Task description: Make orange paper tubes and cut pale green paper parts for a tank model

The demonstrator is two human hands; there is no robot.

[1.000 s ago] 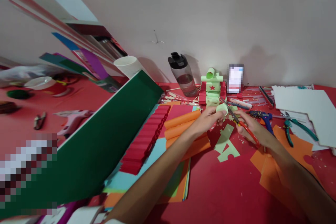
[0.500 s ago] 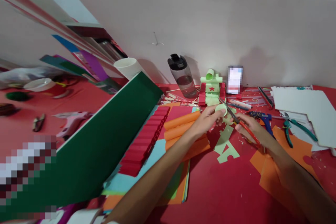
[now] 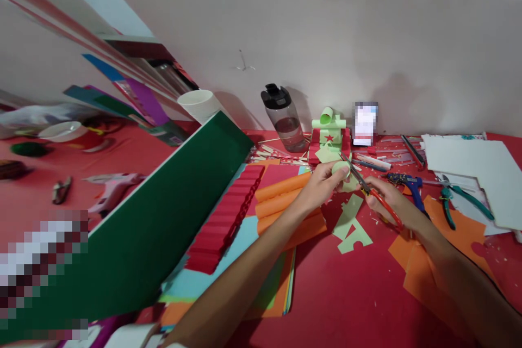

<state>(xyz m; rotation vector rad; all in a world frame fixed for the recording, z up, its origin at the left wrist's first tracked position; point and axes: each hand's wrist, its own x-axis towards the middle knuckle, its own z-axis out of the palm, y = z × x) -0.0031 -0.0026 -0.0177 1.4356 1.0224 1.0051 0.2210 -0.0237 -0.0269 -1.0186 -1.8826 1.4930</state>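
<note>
My left hand (image 3: 323,189) pinches a light green paper piece (image 3: 341,167) with a rounded edge. In my right hand (image 3: 390,202) are red-handled scissors (image 3: 385,208), their blades pointing up and left beside the paper piece. Just behind the hands stands a light green and red paper model (image 3: 337,123) with a red star and rolled tubes on top. Light green paper scraps (image 3: 349,216) with cut-outs lie on the red table, below and between the hands. Part of the paper is hidden by my left fingers.
Orange corrugated paper (image 3: 281,196), red folded paper (image 3: 228,217) and coloured sheets lie to the left, beside a slanting green board (image 3: 163,217). A water bottle (image 3: 283,119) and phone (image 3: 365,125) stand against the partition. Right are a blue glue gun (image 3: 414,185), pliers (image 3: 448,204) and orange sheets (image 3: 452,217).
The light green paper has turned in my left hand, and a pointed part now shows before the model. The scissors have shifted slightly left with my right hand.
</note>
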